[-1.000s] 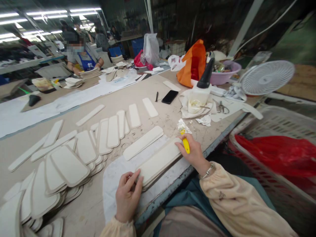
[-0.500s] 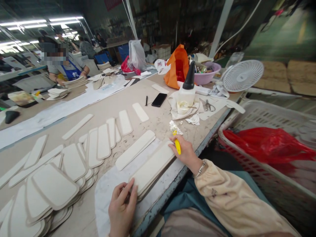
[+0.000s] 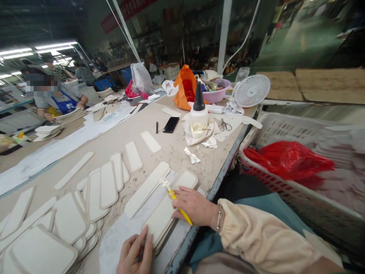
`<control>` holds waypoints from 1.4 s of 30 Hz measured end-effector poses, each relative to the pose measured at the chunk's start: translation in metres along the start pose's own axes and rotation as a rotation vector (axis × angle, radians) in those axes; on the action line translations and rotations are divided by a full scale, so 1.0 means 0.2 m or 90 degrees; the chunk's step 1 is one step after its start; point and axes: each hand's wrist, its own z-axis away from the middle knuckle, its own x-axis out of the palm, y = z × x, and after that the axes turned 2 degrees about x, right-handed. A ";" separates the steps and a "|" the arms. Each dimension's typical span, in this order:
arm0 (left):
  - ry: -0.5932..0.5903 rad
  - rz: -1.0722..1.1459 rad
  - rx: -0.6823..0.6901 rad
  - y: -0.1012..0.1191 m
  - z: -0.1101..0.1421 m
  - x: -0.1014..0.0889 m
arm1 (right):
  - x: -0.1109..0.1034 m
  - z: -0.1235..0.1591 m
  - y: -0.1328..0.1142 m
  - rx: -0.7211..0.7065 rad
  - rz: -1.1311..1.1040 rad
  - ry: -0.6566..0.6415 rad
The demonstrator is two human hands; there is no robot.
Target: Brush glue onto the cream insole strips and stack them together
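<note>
In my right hand (image 3: 194, 205) is a yellow-handled brush (image 3: 179, 208), its tip coated in white. The fingers close round the handle over a stack of long white panels with rounded ends (image 3: 160, 219). My left hand (image 3: 136, 251) rests at the near end of that stack, fingers apart and fingertips touching the top panel. Beside the stack lies another long white panel (image 3: 146, 189), with one more partly under it. A white sheet (image 3: 114, 236) is spread beneath them. Farther up the table stands a white bottle with a black cone cap (image 3: 199, 110).
Overlapping white panels (image 3: 70, 217) cover the table's left side. Beyond are a phone (image 3: 171, 125), scissors (image 3: 225, 125), crumpled white scraps (image 3: 191, 155), an orange bag (image 3: 184, 89) and a fan (image 3: 252, 91). A basket (image 3: 248, 161) with a red bag stands right. A co-worker (image 3: 61, 101) handles panels.
My right hand has moved the brush from the white scrap at the stack's far end back over the panel. My left hand stays at the near end. The view has swung right.
</note>
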 end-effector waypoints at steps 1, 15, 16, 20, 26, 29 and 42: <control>-0.005 0.000 -0.004 0.01 0.00 0.00 | -0.02 0.01 0.03 0.027 0.010 0.011; -0.140 0.027 -0.365 0.15 -0.10 -0.09 | -0.13 0.07 0.21 0.348 0.025 0.125; -0.132 0.036 -0.366 0.16 -0.11 -0.09 | -0.13 0.07 0.21 0.349 0.017 0.131; -0.128 0.083 -0.381 0.20 -0.14 -0.09 | -0.14 0.07 0.21 0.375 0.007 0.125; -0.067 0.125 -0.370 0.21 -0.12 -0.07 | -0.14 0.07 0.20 0.398 0.011 0.111; 0.016 0.298 -0.401 0.22 -0.12 -0.06 | -0.13 0.07 0.21 0.411 0.001 0.114; 0.093 0.780 -0.450 0.51 -0.40 -0.17 | -0.19 0.06 0.23 0.361 -0.501 0.305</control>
